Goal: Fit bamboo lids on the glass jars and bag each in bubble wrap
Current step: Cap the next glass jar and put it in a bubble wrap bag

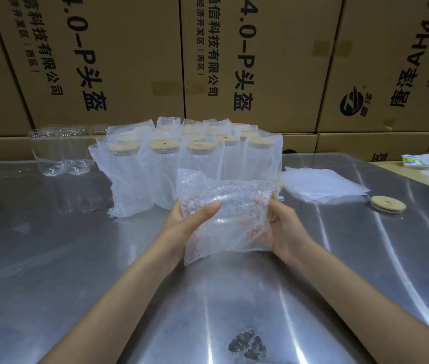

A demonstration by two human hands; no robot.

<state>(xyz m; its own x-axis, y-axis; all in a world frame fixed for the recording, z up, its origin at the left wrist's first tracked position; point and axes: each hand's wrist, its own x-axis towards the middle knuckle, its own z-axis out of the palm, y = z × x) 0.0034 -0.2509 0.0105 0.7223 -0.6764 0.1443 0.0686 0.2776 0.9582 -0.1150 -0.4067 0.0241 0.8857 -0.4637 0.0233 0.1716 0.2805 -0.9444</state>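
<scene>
Above steel table, left hand and right hand curl fingers around bubble-wrap bag; jar inside blurred.

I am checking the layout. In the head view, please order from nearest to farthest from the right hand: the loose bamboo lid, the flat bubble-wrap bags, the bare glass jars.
From the right hand:
1. Flat bubble-wrap bags, just behind it, right.
2. Loose bamboo lid, farther right.
3. Bare glass jars, far left.

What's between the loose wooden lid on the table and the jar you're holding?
In the head view, a flat pile of bubble wrap bags lies a little behind the line from the loose lid to the held jar; the right hand grips that jar.
</scene>
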